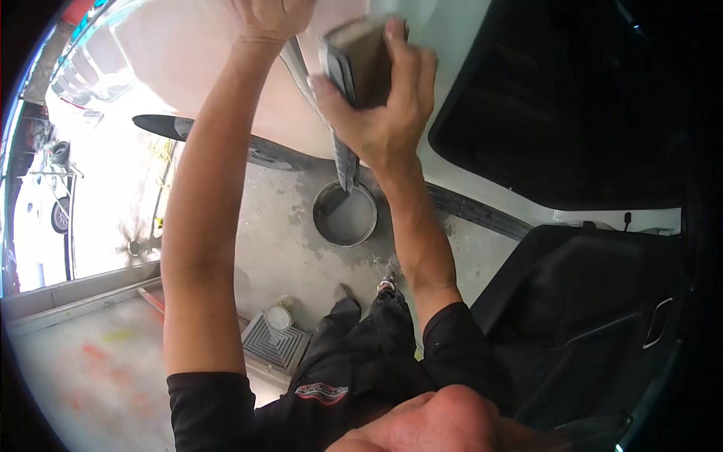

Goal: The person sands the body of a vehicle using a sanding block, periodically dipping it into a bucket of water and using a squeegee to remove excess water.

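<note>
My right hand [380, 105] grips a sanding block [360, 60] wrapped in grey sandpaper and presses it against a car body panel [188, 68] covered in pinkish primer. A strip of the paper hangs down from the block. My left hand [267, 16] rests flat on the same panel at the top edge of the view, fingers partly cut off. Both arms reach up and forward in black short sleeves.
A grey bucket [345, 215] stands on the concrete floor below the block. A small white can [279, 316] sits on a square ribbed tray [275, 343]. An open black car door [595, 316] is at right. A grey bench surface [83, 361] lies at left.
</note>
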`<act>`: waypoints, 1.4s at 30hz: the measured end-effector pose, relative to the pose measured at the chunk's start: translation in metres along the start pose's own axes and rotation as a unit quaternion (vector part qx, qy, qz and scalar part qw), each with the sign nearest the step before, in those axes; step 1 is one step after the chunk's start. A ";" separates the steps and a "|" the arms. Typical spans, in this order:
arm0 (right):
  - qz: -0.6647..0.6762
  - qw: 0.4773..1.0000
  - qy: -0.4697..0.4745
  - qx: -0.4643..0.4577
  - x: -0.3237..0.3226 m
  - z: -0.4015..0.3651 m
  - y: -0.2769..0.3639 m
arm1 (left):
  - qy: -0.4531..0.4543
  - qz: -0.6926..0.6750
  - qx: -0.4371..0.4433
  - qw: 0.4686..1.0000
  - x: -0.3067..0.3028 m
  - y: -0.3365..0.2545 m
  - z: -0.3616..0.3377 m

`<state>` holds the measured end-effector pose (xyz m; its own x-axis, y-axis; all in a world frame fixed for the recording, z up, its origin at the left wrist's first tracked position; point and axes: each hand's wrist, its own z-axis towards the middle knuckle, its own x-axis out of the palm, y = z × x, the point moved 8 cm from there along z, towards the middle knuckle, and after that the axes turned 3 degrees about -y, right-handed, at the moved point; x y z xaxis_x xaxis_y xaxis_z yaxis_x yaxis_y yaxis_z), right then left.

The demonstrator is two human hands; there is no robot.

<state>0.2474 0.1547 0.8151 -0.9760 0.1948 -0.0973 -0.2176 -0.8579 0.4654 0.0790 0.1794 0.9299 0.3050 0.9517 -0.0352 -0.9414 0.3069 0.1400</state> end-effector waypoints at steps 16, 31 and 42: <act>0.015 0.999 0.000 -0.051 -0.001 -0.037 -0.018 | 0.028 0.018 -0.019 0.999 0.005 0.006 -0.007; 0.038 0.998 0.053 -0.012 0.002 -0.135 -0.069 | 0.029 0.015 0.017 0.999 0.004 0.003 -0.002; 0.026 0.998 0.050 0.016 0.001 -0.118 -0.061 | 0.049 0.021 -0.008 0.999 0.016 0.018 -0.007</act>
<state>0.2592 0.1508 0.6828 -0.9821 0.0999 -0.1596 -0.1676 -0.8498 0.4997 0.0660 0.2000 0.9246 0.2496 0.9601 -0.1260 -0.9557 0.2652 0.1279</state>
